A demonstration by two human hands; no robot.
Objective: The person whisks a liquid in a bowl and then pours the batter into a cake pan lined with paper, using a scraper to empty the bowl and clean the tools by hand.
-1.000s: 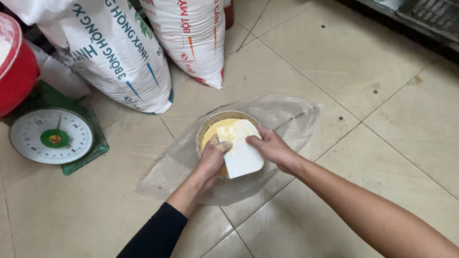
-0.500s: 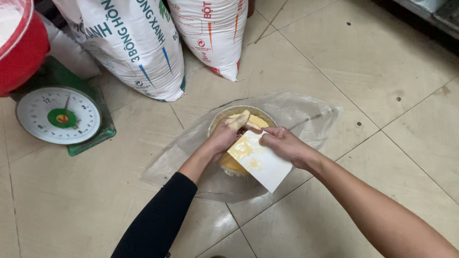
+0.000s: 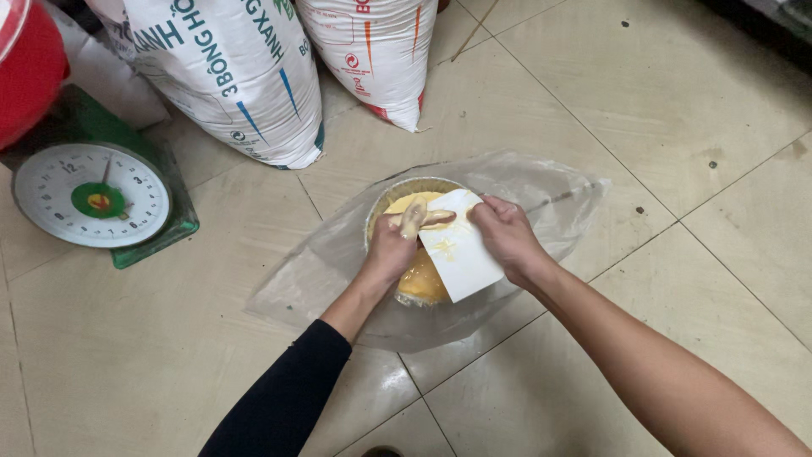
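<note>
gripping white card [image 3: 461,245] over yellow bowl [image 3: 420,275], white printed sacks [image 3: 245,72] behind

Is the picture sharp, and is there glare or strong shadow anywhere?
Head view: mostly sharp, hands included, left hand and right hand; soft even light; faint sheen on the clear plastic bag and floor tiles; only weak shadows under the sacks.

Two sacks [image 3: 245,76]; one scale [image 3: 93,199]; one bowl [image 3: 381,211].

- Our left hand [image 3: 391,247] presses yellow batter [image 3: 420,279] in the round pan [image 3: 404,187].
- Our right hand [image 3: 506,237] holds a white scraper [image 3: 461,254] over it.
- Clear plastic bag [image 3: 550,199] lies beneath, on the floor [image 3: 677,127].
</note>
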